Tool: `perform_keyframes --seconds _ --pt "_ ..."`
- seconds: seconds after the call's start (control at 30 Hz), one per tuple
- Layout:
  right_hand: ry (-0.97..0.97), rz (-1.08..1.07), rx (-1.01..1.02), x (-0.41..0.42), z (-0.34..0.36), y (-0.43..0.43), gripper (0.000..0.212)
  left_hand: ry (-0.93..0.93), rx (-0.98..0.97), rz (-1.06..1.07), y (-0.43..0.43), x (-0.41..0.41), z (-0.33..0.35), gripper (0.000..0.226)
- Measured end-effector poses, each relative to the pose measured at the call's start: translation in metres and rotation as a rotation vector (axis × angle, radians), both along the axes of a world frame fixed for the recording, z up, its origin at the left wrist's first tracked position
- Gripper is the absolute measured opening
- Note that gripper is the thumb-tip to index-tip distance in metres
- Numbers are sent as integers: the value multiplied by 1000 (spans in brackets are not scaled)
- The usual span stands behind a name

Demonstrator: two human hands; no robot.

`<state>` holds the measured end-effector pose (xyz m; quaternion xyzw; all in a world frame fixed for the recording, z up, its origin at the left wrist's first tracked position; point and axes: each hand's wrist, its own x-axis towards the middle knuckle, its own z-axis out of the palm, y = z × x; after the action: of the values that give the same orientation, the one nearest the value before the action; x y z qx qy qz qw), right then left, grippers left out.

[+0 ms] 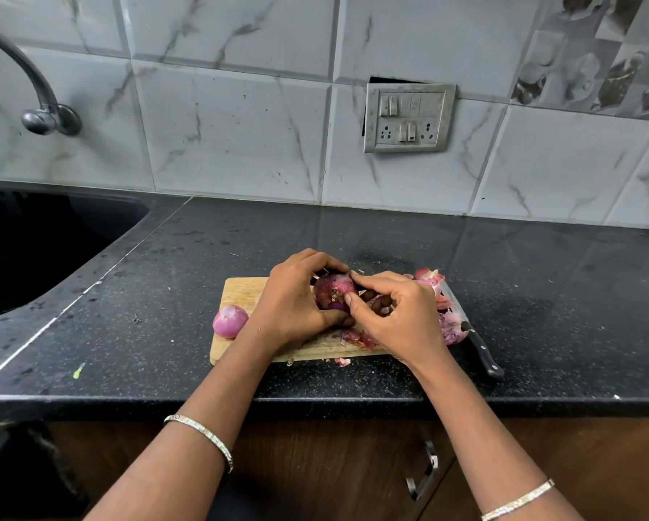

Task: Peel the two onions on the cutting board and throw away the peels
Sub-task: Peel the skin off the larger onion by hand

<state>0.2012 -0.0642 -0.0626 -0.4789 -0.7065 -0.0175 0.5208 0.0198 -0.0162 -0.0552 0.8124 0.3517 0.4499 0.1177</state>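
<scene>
While the left hand (296, 295) cupped the unpeeled onion (332, 291) above the middle of the cutting board (240, 291) to steady it, the right hand (398, 317) pinched skin at its 3 o'clock side. The peeled onion (230, 320) sat at the board's 9 o'clock, apart from the peels (449, 325) heaped by the knife (477, 347) at 3 o'clock.

Onion (230, 320) on board (240, 295), knife (481, 349) right

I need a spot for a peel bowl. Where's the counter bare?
Bare black speckled counter lies between the tiled wall and the wooden cutting board, between the dark sink and the board's left edge, and right of the black-handled knife. Crowded: the board's right side, strewn with pink onion peels.
</scene>
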Motion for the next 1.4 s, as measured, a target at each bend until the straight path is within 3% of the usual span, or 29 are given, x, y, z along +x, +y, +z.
perform_keyframes --seconds 0.53,0.93,1.13,1.3,1.4 --pt "55 -13 1 0 -2 4 23 12 5 -14 -1 2 1 61" --pt "-61 -16 121 -3 2 -1 21 7 21 9 -2 3 -1 52" --pt "-17 13 139 -1 2 1 14 29 12 9 -3 2 2 59" --pt "-166 -84 211 -4 1 2 7 36 11 5 -4 3 2 58" --pt "-156 -83 205 -5 4 -2 10 19 12 25 -4 2 1 58"
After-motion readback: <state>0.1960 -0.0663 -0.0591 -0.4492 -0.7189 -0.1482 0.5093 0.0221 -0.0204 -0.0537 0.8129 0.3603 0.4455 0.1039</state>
